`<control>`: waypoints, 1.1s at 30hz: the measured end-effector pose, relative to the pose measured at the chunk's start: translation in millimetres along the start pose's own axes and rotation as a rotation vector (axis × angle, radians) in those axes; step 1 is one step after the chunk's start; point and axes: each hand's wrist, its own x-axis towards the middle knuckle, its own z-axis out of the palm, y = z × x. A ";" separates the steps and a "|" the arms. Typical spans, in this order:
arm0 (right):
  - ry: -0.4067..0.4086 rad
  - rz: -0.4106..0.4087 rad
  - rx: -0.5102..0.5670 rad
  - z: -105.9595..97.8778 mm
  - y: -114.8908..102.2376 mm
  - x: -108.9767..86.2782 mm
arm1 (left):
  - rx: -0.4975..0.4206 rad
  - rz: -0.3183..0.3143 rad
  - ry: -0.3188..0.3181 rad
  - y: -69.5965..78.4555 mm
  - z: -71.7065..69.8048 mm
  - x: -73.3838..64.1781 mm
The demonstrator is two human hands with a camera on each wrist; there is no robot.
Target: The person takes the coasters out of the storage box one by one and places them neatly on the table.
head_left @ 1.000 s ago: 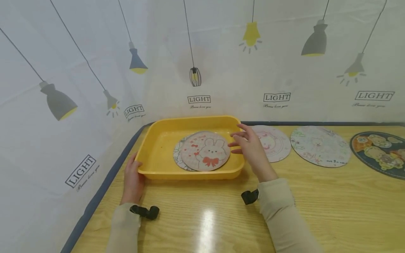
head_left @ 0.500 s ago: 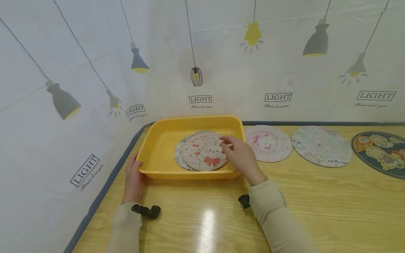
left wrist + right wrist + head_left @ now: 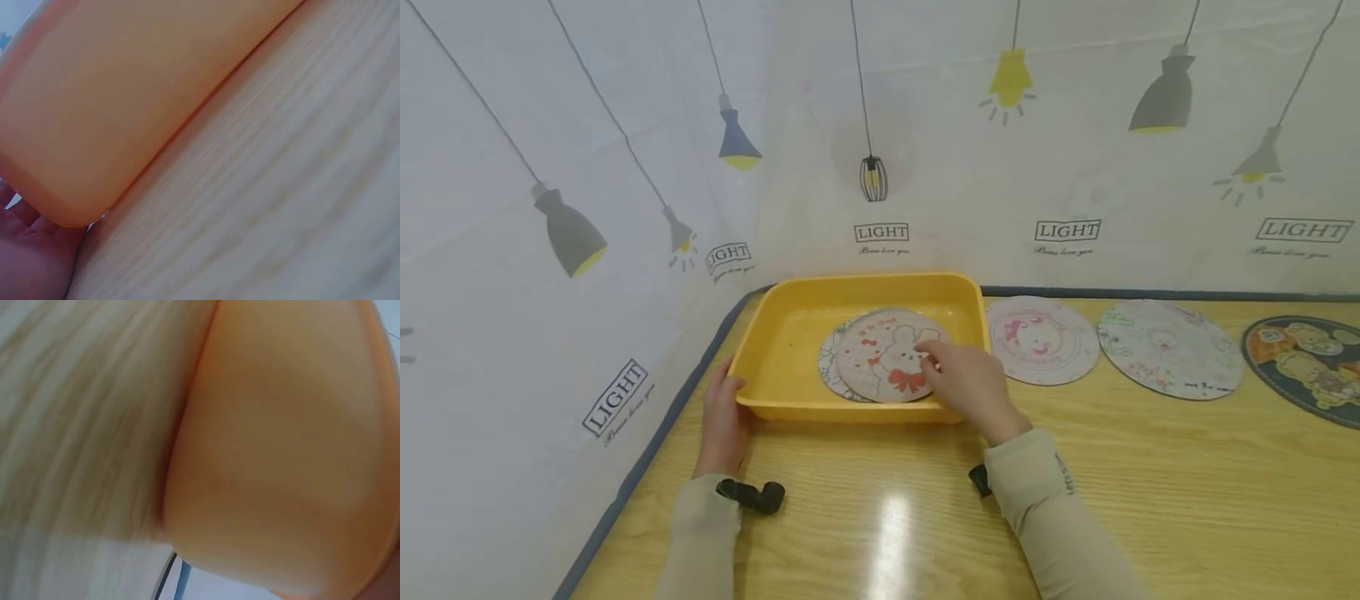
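Observation:
A yellow plastic tray (image 3: 790, 410) stands on the wooden table against the back. My left hand (image 3: 726, 421) holds its front left corner, thumb over the rim and fingers outside; the left wrist view shows these fingers (image 3: 28, 215) under the tray's corner. Inside the tray, a round pink mat with a bunny and red bow (image 3: 880, 367) overlaps a second round mat with line drawings (image 3: 829, 362). Over the bunny mat's right side is my right hand (image 3: 973, 379), fingers bent and fingertips at its surface. I cannot tell whether they pinch it; the hand hides that edge.
Right of the tray, a pink round mat (image 3: 1041, 342), a white one with coloured drawings (image 3: 1172, 350) and a dark one with bears (image 3: 1311, 367) lie in a row on the table (image 3: 1150, 483). A lamp-printed white sheet (image 3: 955, 183) hangs behind.
My right hand has moved left from the tray's right rim onto the bunny mat, its spread fingers now bent. My left hand stays at the tray's corner.

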 end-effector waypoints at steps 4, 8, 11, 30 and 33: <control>-0.013 -0.011 -0.089 2.9 -3.4 -0.9 | -0.005 -0.008 0.002 -0.4 -1.7 0.3; -0.033 -0.021 -0.123 4.7 -6.4 -1.6 | -0.004 -0.009 0.014 -1.1 -3.6 0.1; -0.050 -0.028 -0.157 5.2 -7.1 -2.1 | -0.001 -0.006 0.013 -1.1 -3.8 0.0; -0.232 -0.052 -0.251 0.2 -8.5 -3.5 | 0.022 0.009 -0.004 1.0 1.1 -0.7; -0.241 -0.078 -0.229 -1.3 -8.0 -3.6 | 0.018 0.013 -0.008 1.2 1.1 0.0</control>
